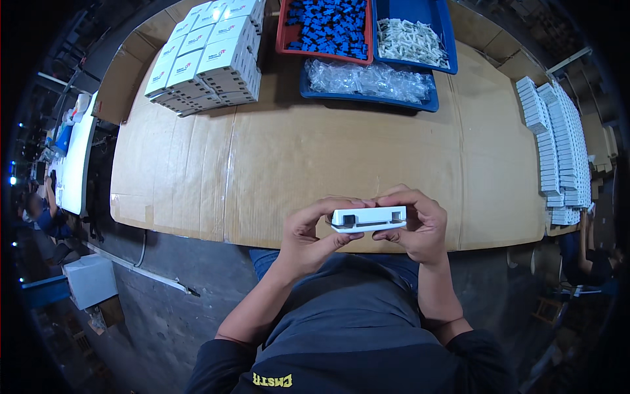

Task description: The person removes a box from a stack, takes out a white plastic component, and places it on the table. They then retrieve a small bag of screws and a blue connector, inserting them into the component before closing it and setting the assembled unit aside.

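Nearest the camera, both hands hold one white housing [368,218] above the near edge of the table [295,157], over the lap. The left hand [307,235] pinches the left end of the housing: thumb under the lower edge, fingers curled over the top. The right hand [416,223] clamps the right end in the same manner, fingers wrapped over the top and thumb below. The housing is a flat, oblong white plastic part, held level with one long narrow side toward the camera. That side shows a dark square opening near each end and a thin dark slot between them.

The table is covered with brown cardboard sheets. At the far edge stand three trays. The near blue tray [308,87] holds clear plastic bags [367,80]. Behind it, the red tray [283,39] is filled with small blue parts [328,26]. Beside that, on the right, a second blue tray [446,33] holds small white parts [410,41].

Far left: a block of stacked white boxes [207,59]. Right edge: rows of stacked white housings [558,144].
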The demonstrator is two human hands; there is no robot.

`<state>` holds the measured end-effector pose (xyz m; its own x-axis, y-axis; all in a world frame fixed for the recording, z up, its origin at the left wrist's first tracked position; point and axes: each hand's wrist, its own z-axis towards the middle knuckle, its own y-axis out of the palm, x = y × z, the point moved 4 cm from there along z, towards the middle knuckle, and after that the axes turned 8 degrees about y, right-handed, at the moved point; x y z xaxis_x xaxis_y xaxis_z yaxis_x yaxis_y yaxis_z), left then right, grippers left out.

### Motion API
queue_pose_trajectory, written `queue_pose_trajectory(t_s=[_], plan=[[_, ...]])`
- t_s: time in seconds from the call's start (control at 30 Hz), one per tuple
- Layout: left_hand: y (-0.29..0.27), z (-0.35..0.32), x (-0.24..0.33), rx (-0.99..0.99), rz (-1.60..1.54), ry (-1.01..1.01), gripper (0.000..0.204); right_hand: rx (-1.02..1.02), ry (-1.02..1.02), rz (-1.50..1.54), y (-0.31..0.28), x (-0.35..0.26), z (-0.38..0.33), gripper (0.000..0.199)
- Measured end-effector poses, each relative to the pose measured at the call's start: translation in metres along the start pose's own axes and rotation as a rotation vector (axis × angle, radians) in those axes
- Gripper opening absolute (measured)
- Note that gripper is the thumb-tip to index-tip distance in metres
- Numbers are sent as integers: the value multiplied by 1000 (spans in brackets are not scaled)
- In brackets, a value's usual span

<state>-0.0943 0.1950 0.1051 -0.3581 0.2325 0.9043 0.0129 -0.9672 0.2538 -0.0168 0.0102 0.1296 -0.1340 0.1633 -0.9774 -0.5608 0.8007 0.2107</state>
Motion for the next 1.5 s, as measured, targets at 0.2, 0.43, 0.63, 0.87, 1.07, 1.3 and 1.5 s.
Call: queue_pose_trajectory(t_s=[0.2,0.43,0.63,0.87,1.07,1.3,1.5], plan=[[4,0,1,33,-122,141,33,-24,-215,-250,4,-14,2,44],[3,-1,3,22,-154,154,33,-40,-341,-357,10,-22,3,43],[1,-2,4,16,-110,131,34,-16,-301,-342,10,-20,2,40],[2,0,4,-18,-80,132,34,-11,-277,-297,4,-11,-1,40],[5,11,22,-67,214,43,46,34,-300,-382,10,-28,3,48],[9,3,17,-64,483,-73,81,-105,-164,-531,14,-13,6,45],[1,3,11,-21,420,-29,54,2,-132,-297,5,10,8,31]])
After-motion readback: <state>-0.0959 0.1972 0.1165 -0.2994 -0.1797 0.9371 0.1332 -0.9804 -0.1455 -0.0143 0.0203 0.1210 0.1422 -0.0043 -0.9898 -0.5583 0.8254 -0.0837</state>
